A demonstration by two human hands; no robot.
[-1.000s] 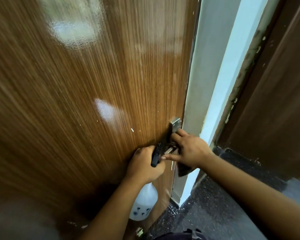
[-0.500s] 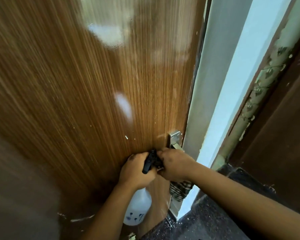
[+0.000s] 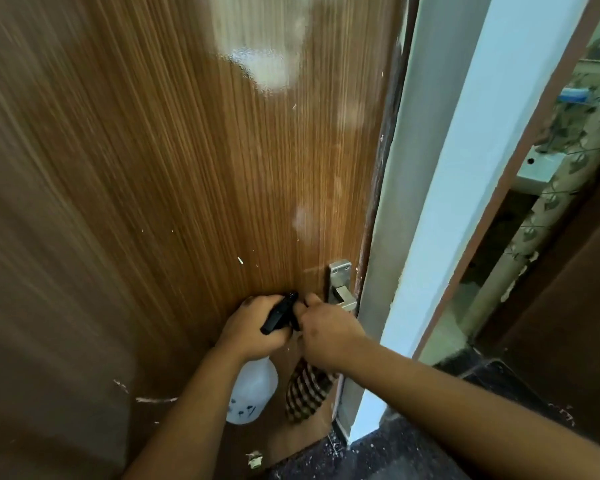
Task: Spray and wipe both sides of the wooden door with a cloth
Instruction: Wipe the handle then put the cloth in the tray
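Cloth (image 3: 307,389) under right hand (image 3: 326,332) fingers (image 3: 310,301), dangling

Interior doorway of a lived-in home. A wood-grain laminate door (image 3: 187,168) with a metal handle plate (image 3: 339,282) closes against a white-painted frame (image 3: 465,168) with chipped edges. The floor (image 3: 378,455) is dark speckled stone. Beyond the opening at right, a leaf-patterned curtain (image 3: 548,202) hangs beside a white fixture (image 3: 537,168), possibly a basin, and cluttered shelving, blurred.
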